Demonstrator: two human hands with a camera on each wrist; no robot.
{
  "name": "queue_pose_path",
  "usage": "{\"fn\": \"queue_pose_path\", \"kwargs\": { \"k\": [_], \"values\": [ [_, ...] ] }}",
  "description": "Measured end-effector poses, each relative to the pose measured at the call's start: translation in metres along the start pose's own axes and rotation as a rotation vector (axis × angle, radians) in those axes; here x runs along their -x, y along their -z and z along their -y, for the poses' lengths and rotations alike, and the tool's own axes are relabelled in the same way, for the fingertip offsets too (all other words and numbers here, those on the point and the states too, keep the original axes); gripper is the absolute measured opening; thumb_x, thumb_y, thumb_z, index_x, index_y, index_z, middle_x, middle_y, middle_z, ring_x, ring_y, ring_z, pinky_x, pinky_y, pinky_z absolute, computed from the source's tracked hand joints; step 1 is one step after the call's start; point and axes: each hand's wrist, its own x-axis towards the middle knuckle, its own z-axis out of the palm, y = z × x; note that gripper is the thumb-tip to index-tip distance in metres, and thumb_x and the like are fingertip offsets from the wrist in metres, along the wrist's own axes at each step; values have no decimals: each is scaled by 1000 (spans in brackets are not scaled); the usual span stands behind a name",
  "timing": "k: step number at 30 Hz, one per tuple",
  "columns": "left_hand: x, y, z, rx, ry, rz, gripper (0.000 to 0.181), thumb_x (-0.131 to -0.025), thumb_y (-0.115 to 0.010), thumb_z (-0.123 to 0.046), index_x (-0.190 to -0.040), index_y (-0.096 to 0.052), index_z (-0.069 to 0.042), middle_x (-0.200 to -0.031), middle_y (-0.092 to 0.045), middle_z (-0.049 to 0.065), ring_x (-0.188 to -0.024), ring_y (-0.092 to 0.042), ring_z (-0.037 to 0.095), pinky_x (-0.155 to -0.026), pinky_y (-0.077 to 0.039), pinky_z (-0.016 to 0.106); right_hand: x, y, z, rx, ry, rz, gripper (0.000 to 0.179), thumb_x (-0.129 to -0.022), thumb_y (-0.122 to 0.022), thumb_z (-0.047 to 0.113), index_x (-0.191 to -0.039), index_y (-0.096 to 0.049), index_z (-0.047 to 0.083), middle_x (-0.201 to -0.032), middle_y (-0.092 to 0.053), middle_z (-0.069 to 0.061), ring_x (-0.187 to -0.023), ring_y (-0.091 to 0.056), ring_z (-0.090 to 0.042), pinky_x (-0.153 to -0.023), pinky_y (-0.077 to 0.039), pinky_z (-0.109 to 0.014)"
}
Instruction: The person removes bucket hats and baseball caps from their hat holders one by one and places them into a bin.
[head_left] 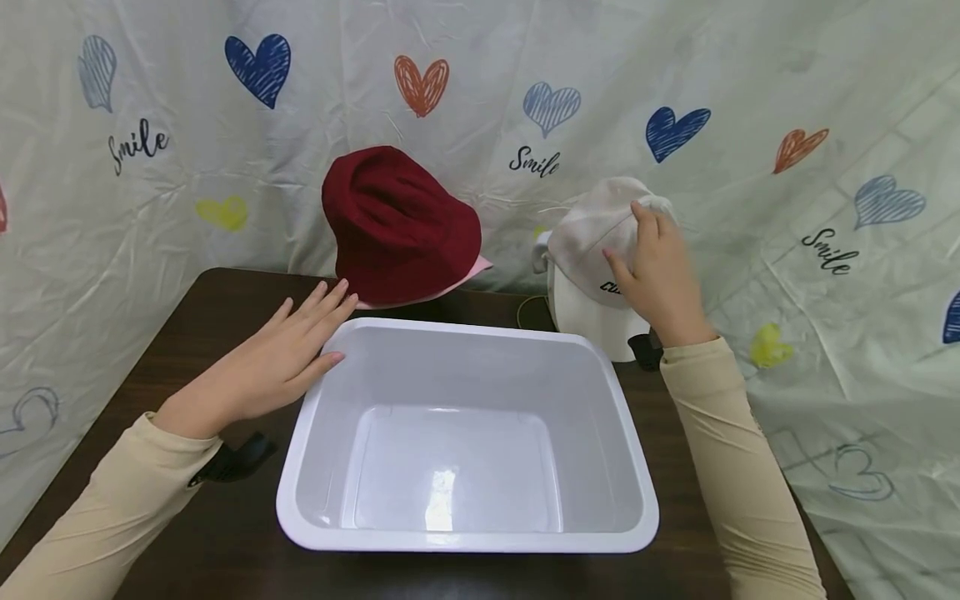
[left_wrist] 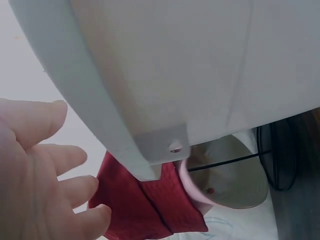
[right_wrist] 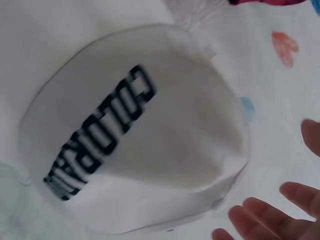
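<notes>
My left hand reaches over the back left corner of a white plastic basin, its fingers straight and slightly spread. Just beyond those fingertips stands a dark red fabric hat, with a pink edge showing beneath it. In the left wrist view the basin's outer wall hides part of the red hat. At the back right, my right hand is over a white cap, thumb and fingers apart. The right wrist view shows dark lettering across the cap, with the loosely bent fingers beside it.
The basin has nothing inside and sits on a dark brown table. A pale curtain printed with hearts hangs close behind the hats. Behind the basin, a black cord crosses a pink-rimmed rounded item.
</notes>
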Motion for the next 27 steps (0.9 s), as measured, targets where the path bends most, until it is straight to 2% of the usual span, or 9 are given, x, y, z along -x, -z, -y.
{"fn": "queue_pose_path", "kwargs": {
  "k": [4, 7, 13, 20, 27],
  "values": [
    [12, -5, 0, 18, 29, 14, 65, -101, -43, -32, -152, -13, -6, -157, -7, 14, -143, -5, 36, -108, -8, 62, -2, -1, -14, -40, -69, -117, 55, -94, -56, 15, -138, -34, -8, -130, -38, -33, -119, -40, -47, -98, -35, -55],
    [19, -8, 0, 17, 35, 9, 65, -100, -43, -33, -151, -13, -4, -157, -8, 15, -142, -6, 37, -108, -8, 63, -6, -1, -22, -53, -125, -160, 52, -94, -55, 16, -137, -37, -8, -130, -40, -32, -120, -40, -46, -98, -35, -55],
    [24, -17, 2, -18, 36, -33, 63, -100, -44, -31, -149, -19, -1, -156, -12, 15, -142, -11, 36, -108, -10, 62, -15, -2, -29, -57, -222, -167, 50, -94, -53, 19, -136, -39, -5, -132, -41, -28, -122, -40, -43, -96, -37, -57],
    [26, -24, 4, 5, 40, -31, 60, -101, -41, -29, -149, -19, 0, -157, -12, 14, -143, -9, 32, -109, -7, 60, -23, -4, -28, -80, -249, -162, 48, -95, -54, 21, -133, -44, -6, -131, -44, -27, -124, -39, -41, -101, -32, -52],
    [27, -25, 2, -1, 25, -44, 58, -101, -41, -26, -149, -21, -2, -156, -17, 13, -143, -14, 29, -111, -5, 56, -32, -8, -30, -129, -294, -155, 48, -94, -55, 22, -130, -45, -9, -130, -45, -27, -124, -40, -39, -103, -32, -47]
  ]
}}
